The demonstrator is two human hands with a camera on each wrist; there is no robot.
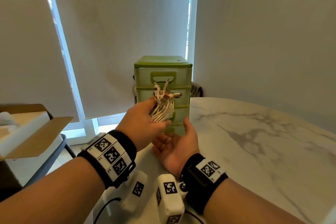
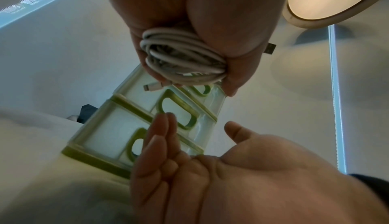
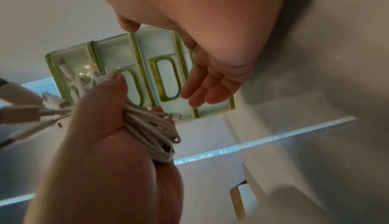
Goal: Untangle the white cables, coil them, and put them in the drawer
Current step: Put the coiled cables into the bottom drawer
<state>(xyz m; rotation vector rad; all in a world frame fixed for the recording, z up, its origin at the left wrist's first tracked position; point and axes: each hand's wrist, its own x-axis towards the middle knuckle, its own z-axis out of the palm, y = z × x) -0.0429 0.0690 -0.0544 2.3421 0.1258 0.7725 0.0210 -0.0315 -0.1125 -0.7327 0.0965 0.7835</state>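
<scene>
Cables: the white cables [image 1: 162, 110] were bunched into one coil, held in the air just in front of the green drawer unit [image 1: 163, 85], level with its middle drawers.
Left hand: the left hand [image 1: 143, 123] was wrapped round the coil, thumb and fingers curled about the loops, with the plugs [image 1: 164, 92] sticking up out of the top.
Right hand: the right hand [image 1: 177, 141] lay palm up below the coil, fingers straight and relaxed, holding nothing, close to the lower drawers.
Handling: the bundle looked light and soft; the loops would likely spring apart if let go, so a grip round the middle of the coil, across all the strands, seemed best. The loose plug ends could snag on a drawer edge.
Drawer unit: it stood at the far left edge of the marble table [image 1: 254, 132], four drawers stacked, every one closed. Through the frosted fronts I could not tell what was inside.
Next: a drawer had yet to be pulled open, probably by the free hand at a handle slot [image 1: 163, 78].
Cardboard box: an open cardboard box [image 1: 27, 129] sat on the near left, holding white packing.
</scene>
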